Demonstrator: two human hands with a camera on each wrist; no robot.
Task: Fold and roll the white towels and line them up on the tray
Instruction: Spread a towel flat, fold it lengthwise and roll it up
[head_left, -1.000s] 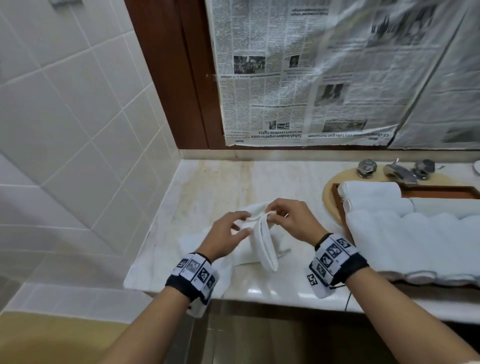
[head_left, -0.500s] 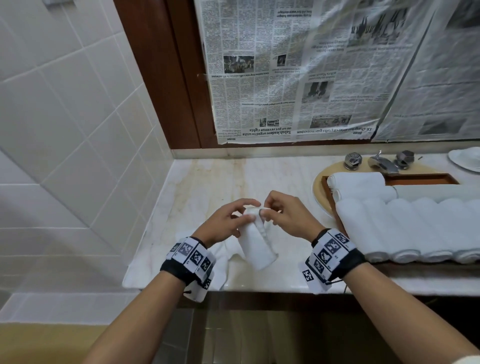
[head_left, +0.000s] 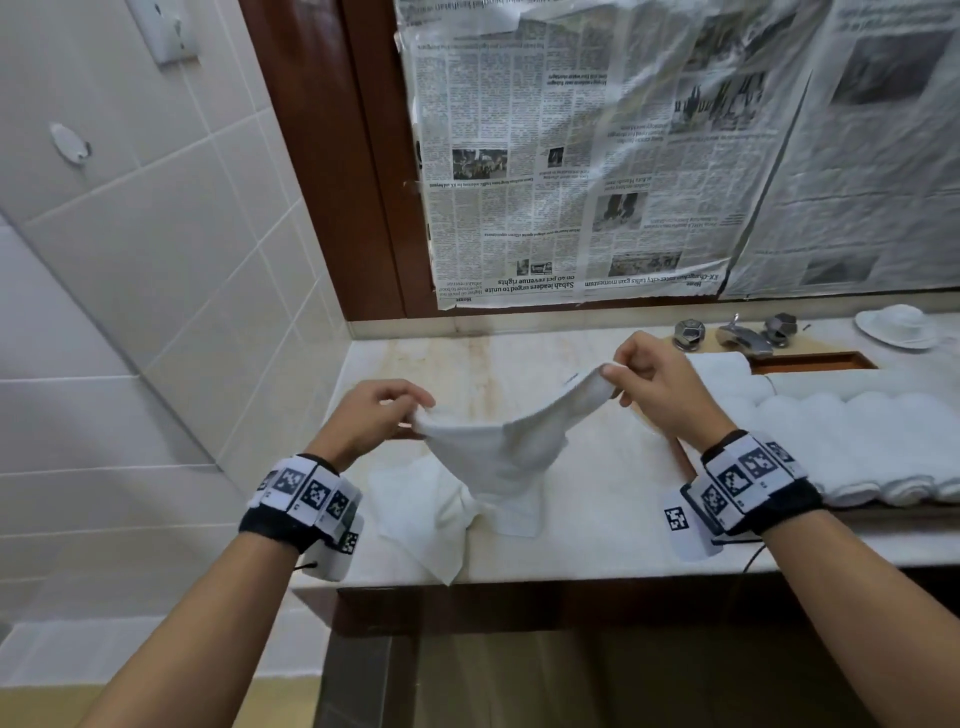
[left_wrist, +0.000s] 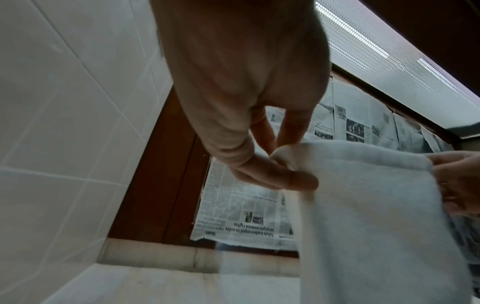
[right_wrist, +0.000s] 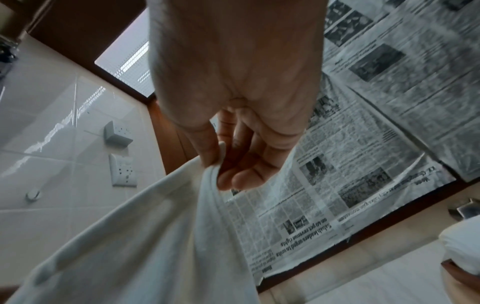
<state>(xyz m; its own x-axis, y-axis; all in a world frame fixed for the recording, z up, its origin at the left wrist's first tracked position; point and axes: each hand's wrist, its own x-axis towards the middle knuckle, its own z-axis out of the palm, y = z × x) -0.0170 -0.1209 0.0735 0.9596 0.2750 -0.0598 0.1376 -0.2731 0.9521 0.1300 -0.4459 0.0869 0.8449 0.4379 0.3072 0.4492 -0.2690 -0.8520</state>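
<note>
White towel (head_left: 511, 444), corners pinched in fingers (left_wrist: 293, 181) of both hands

White towel (head_left: 511, 457), brown tray (head_left: 810, 361), checkered black-and-white wristbands (head_left: 306, 493).

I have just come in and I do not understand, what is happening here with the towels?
A person holds one white towel up over the counter, the left hand and the right hand each pinching a top corner. Another towel lies flat beneath it. Rolled towels are already lined up on the tray at the right.
</note>
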